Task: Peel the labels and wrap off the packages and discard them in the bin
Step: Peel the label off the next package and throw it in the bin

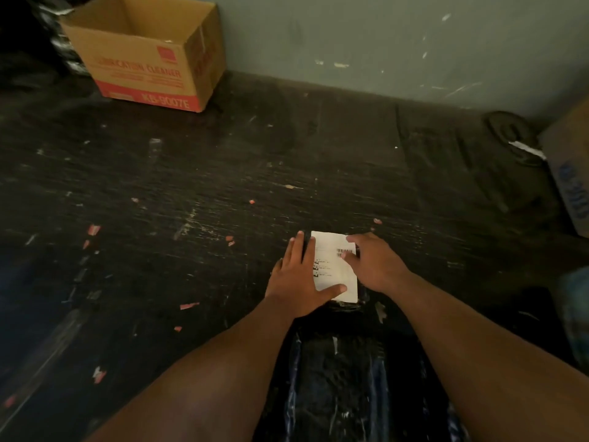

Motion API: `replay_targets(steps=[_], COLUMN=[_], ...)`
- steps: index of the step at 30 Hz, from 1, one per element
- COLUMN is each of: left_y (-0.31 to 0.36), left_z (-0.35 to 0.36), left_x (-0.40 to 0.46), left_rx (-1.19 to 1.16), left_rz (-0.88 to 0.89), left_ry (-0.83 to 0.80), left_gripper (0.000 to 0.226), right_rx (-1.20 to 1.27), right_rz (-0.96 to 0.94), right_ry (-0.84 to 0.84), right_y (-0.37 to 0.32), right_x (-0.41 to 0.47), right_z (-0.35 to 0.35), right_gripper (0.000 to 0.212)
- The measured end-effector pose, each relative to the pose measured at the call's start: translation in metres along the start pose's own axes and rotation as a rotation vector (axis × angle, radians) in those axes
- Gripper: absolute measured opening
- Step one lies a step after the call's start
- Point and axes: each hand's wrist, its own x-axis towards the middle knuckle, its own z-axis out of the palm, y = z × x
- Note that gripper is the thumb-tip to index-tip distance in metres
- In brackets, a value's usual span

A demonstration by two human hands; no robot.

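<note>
head view: a white rectangular paper label with black barcode print [334, 275] lies on top of a dark plastic-wrapped package [338, 371] that rests on the scuffed black tabletop [223, 186], at the near middle of it. the left hand [299, 282] lies flat with fingers spread, palm down on the label's left edge, thumb reaching across the lower part of the paper. the right hand [373, 263] rests on the label's right edge, fingers loosely curled over the barcode area; whether they pinch the paper cannot be told. at the far left corner, against the grey-green wall [382, 43], stands an open brown cardboard box with red lettering [149, 55]. small red and white paper scraps [94, 230] lie scattered over the left side of the tabletop. part of another cardboard box with blue print [570, 173] shows at the right edge.
</note>
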Motion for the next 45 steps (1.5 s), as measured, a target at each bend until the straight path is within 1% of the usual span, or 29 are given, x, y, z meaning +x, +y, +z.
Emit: replay_targets(steps=[6, 11, 13, 17, 23, 28, 29, 31, 32, 33, 34, 36, 38, 41, 45], left_y=[-0.004, -0.008, -0.009, -0.009, -0.008, -0.008, -0.008, -0.007, -0.007, -0.007, -0.007, -0.007, -0.007, -0.006, -0.007], left_z=[0.012, 0.02, 0.022, 0.022, 0.019, 0.019, 0.019, 0.018, 0.018, 0.018, 0.018, 0.018, 0.017, 0.018, 0.019], left_x=[0.01, 0.011, 0.012, 0.011, 0.01, 0.011, 0.011, 0.011, 0.01, 0.01, 0.01, 0.01, 0.01, 0.01, 0.011], left_rx=[-0.036, -0.101, -0.121, -0.145, -0.144, -0.164, -0.171, -0.175, -0.173, -0.172, -0.172, -0.174, -0.172, -0.17, -0.178], left_rz=[0.007, 0.006, 0.007, 0.017, 0.009, -0.004, -0.006, -0.005, -0.003, -0.001, -0.001, -0.009, -0.018, -0.02, -0.016], left_ry=[-0.01, 0.012, 0.018, 0.029, 0.021, 0.014, 0.011, 0.004, 0.004, 0.007, 0.008, 0.005, -0.002, -0.007, 0.004], left_gripper=[0.141, 0.147, 0.149, 0.149, 0.151, 0.152, 0.152, 0.151, 0.151, 0.151, 0.151, 0.152, 0.152, 0.152, 0.151], right_rx=[-0.051, -0.139, -0.148, -0.09, -0.027, -0.078, -0.069, -0.032, -0.038, -0.076, -0.132, -0.239, -0.265, -0.128, 0.084], right_rz=[-0.03, -0.025, -0.029, -0.023, -0.009, -0.099, -0.094, -0.062, -0.046, -0.039, -0.037, -0.029, -0.028, -0.087, -0.19], right_ry=[-0.033, -0.039, -0.031, 0.009, 0.014, 0.08, 0.077, 0.05, 0.036, 0.023, 0.014, 0.014, 0.034, 0.041, -0.02], right_y=[-0.001, -0.002, -0.002, -0.001, -0.005, -0.004, -0.003, -0.006, -0.009, -0.012, -0.015, -0.021, -0.023, -0.018, -0.008], right_x=[0.041, 0.058, 0.061, 0.064, 0.062, 0.058, 0.059, 0.062, 0.064, 0.066, 0.068, 0.069, 0.067, 0.06, 0.046], right_z=[0.002, 0.008, 0.008, 0.004, 0.002, -0.001, -0.001, 0.001, 0.003, 0.004, 0.006, 0.008, 0.008, 0.004, -0.009], right_gripper=[0.052, 0.047, 0.043, 0.034, 0.01, 0.014, 0.021, 0.043, 0.051, 0.052, 0.047, 0.031, 0.02, 0.013, 0.011])
